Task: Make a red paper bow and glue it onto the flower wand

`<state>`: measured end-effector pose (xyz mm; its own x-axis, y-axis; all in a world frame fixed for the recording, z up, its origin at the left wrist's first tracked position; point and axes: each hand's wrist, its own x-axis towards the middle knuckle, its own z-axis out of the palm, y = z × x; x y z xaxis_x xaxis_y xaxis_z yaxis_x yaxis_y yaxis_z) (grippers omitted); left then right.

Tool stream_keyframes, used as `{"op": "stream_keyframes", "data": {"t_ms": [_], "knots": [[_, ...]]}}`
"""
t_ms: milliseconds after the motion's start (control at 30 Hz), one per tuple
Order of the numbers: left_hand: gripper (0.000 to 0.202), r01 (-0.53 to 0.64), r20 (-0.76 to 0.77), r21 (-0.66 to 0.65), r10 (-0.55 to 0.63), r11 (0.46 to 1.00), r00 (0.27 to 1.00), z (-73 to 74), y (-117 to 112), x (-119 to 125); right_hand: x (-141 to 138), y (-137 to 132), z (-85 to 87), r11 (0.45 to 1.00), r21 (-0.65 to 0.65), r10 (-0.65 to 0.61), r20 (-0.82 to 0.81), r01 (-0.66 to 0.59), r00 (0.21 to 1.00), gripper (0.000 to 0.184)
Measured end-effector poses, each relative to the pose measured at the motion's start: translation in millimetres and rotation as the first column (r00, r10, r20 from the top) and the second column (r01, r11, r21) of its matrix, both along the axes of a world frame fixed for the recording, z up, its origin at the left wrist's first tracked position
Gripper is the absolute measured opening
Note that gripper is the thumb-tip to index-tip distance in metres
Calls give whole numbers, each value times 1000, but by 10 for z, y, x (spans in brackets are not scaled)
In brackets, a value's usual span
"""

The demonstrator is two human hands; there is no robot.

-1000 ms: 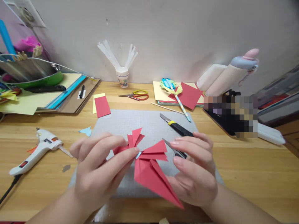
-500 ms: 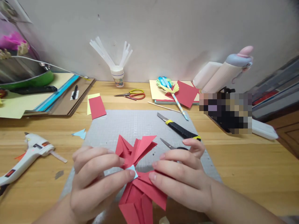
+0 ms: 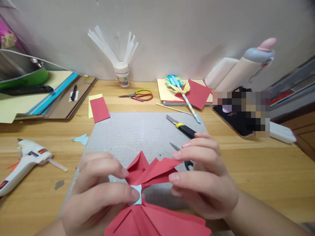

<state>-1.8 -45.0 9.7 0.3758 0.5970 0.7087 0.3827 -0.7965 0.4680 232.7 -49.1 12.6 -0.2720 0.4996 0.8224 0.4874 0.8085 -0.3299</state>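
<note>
A red folded-paper piece (image 3: 157,213) fans out in pleats above and below a narrow middle, wrapped by a small light blue paper strip (image 3: 139,194). My left hand (image 3: 100,186) pinches this middle, thumb pressed on the blue strip. My right hand (image 3: 204,173) has its thumb and fingertips around the right tip of the upper red pleats. Small scissors (image 3: 174,146), partly hidden, lie behind my right hand. Just beyond is a black and yellow utility knife (image 3: 184,128). The lower pleats run past the picture's bottom edge.
A grey cutting mat (image 3: 123,131) lies beneath my hands. At left are a white glue gun (image 3: 34,157) and blue paper scraps (image 3: 81,139). Farther back stand a cup of glue sticks (image 3: 121,75), scissors (image 3: 137,95), red cards (image 3: 99,109) and a paper flower (image 3: 174,82). A phone (image 3: 231,121) lies right.
The red paper has turned, so its lower pleats spread farther right. My right hand has moved from the lower pleats to the upper ones. The left hand still grips the middle.
</note>
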Motion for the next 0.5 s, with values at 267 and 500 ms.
{"op": "stream_keyframes", "data": {"t_ms": [267,500], "knots": [[15,119,-25,-46,-121,992,992,1,-35,91,-110,-163,-93,997,39,-65,125,60,990,24],[16,110,-17,-61,-112,992,994,-15,-40,127,-117,-167,-73,998,1,-59,168,59,984,28]]}}
